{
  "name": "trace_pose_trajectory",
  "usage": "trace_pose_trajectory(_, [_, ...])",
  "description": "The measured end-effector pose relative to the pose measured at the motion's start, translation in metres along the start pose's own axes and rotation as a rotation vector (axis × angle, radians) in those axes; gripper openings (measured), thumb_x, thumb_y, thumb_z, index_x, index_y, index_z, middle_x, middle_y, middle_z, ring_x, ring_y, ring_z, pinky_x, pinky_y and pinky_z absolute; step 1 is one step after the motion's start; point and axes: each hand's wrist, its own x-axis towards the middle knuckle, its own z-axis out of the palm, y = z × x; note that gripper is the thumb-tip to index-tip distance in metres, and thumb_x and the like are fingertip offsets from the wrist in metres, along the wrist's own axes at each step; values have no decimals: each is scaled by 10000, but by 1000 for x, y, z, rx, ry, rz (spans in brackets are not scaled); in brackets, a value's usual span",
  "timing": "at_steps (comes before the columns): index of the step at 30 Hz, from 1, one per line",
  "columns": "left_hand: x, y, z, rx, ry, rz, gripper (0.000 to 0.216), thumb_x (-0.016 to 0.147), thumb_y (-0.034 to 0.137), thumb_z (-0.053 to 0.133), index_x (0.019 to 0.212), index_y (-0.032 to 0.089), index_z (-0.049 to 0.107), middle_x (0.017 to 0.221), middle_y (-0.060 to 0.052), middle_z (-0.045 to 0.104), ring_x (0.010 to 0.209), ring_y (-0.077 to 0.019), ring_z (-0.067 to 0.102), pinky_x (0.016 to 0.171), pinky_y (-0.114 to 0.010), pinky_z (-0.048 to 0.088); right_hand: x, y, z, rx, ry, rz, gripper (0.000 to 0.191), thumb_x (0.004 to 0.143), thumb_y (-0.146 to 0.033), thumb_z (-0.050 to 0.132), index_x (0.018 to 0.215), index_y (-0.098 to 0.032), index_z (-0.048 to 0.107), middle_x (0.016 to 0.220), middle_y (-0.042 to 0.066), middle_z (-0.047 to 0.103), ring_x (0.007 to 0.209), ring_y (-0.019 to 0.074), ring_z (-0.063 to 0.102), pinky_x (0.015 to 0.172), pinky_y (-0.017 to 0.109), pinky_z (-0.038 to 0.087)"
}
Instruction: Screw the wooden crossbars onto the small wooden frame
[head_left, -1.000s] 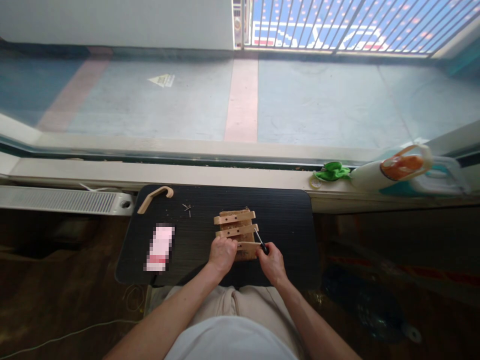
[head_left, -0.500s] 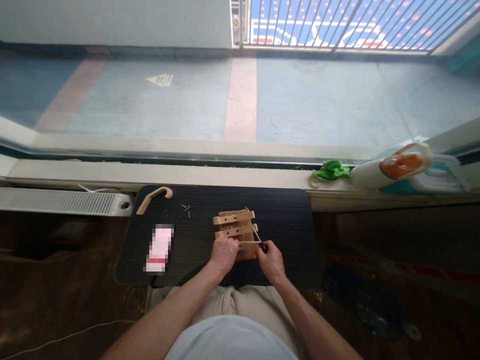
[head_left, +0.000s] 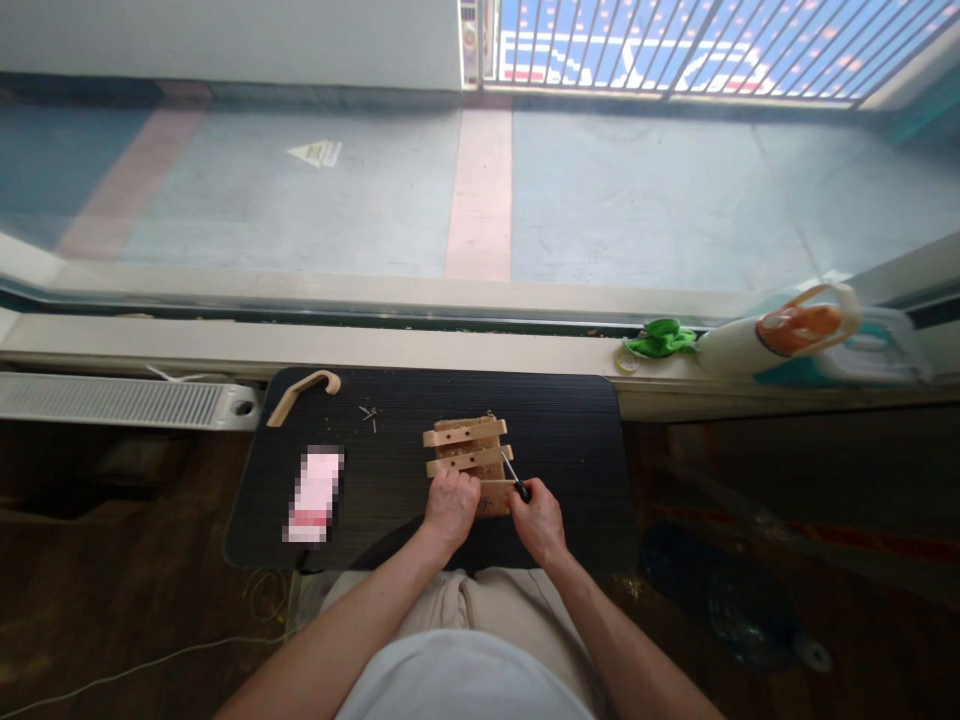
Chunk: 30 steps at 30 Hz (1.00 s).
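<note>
My left hand [head_left: 452, 505] is closed on the nearest pale wooden slat [head_left: 493, 489], hiding its left end. In my right hand [head_left: 538, 518] is a small screwdriver [head_left: 523, 490] with a black handle, its thin metal shaft pointing up and left. Its tip is by the right end of the middle slat [head_left: 471, 461]; whether they touch I cannot tell. The fingers of my right hand are close to the nearest slat's right end. A far slat [head_left: 465, 433] and the other two lie across a brown wooden board [head_left: 491, 508]. Dark holes show in the far and middle slats.
A curved wooden hook [head_left: 296, 393] lies at the far left of the black table [head_left: 577, 480]. Several small metal pieces [head_left: 368, 413] are nearby, and a blurred-out pink rectangle [head_left: 315, 494] lies nearer me. On the windowsill are a green cloth [head_left: 661, 340] and a white bottle [head_left: 739, 346].
The whole view has shifted slightly. Both hands keep nearly the same hold and place at the slats, and the screwdriver stays at a similar slant.
</note>
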Motion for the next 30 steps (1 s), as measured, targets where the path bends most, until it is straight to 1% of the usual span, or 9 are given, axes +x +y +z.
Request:
trace_pose_trajectory(9, [0, -4, 9, -30, 33, 12, 204, 806, 125, 403, 736, 141, 594, 739, -85, 622, 770, -205, 553, 717, -343, 376, 0, 2, 1, -7, 1, 4, 177, 741, -331, 459, 744, -193, 570, 678, 31, 627, 633, 142, 554, 570, 224, 350])
trace_pose_trajectory(19, [-2, -4, 17, -31, 58, 50, 192, 811, 113, 383, 757, 148, 564, 757, -77, 595, 753, -201, 524, 706, -330, 388, 0, 0, 2, -11, -2, 7, 184, 753, -332, 443, 761, -191, 561, 694, 34, 624, 652, 149, 556, 596, 233, 357])
trace_pose_trajectory(21, [-1, -5, 17, -41, 61, 40, 191, 812, 116, 386, 749, 148, 564, 756, -78, 598, 753, -201, 526, 706, -330, 388, 0, -1, -1, -21, -15, 5, 211, 756, -351, 447, 812, -188, 569, 729, 36, 628, 684, 154, 564, 613, 234, 363])
trace_pose_trajectory(23, [-1, -7, 17, -63, 66, 38, 191, 814, 127, 390, 737, 149, 564, 749, -77, 599, 756, -200, 526, 709, -328, 388, -3, -2, -8, -50, -11, 2, 295, 744, -381, 474, 943, -179, 554, 776, 35, 628, 706, 160, 569, 617, 237, 368])
trace_pose_trajectory(25, [0, -9, 18, -90, 73, 44, 191, 817, 142, 395, 728, 151, 563, 744, -74, 599, 763, -201, 526, 714, -326, 390, -9, -4, -18, -102, 10, -35, 405, 738, -396, 488, 1079, -177, 494, 818, 30, 622, 706, 159, 571, 612, 238, 372])
trace_pose_trajectory(26, [0, -10, 18, -103, 76, 47, 189, 817, 149, 398, 725, 151, 563, 743, -72, 599, 765, -201, 525, 715, -326, 390, -12, -6, -24, -137, 17, -86, 379, 756, -380, 465, 1084, -192, 491, 841, 25, 617, 706, 152, 571, 609, 236, 372])
trace_pose_trajectory(27, [0, -10, 19, -114, 78, 50, 184, 816, 154, 404, 724, 151, 563, 743, -72, 598, 766, -201, 526, 718, -327, 391, -16, -9, -29, -172, 8, -176, 311, 784, -344, 425, 1053, -213, 510, 882, 22, 614, 745, 147, 571, 626, 229, 373])
trace_pose_trajectory(28, [0, -11, 19, -125, 78, 52, 178, 814, 157, 410, 723, 150, 563, 743, -73, 598, 765, -201, 526, 721, -329, 391, -20, -11, -34, -210, -25, -278, 269, 802, -295, 389, 1020, -227, 531, 929, 21, 609, 786, 140, 570, 647, 223, 373])
trace_pose_trajectory(30, [0, -11, 20, -141, 77, 50, 171, 810, 158, 418, 722, 147, 565, 739, -75, 597, 764, -201, 529, 725, -333, 391, -26, -17, -40, -317, -92, -390, 266, 816, -247, 365, 1010, -243, 548, 917, 14, 611, 780, 125, 570, 649, 213, 373])
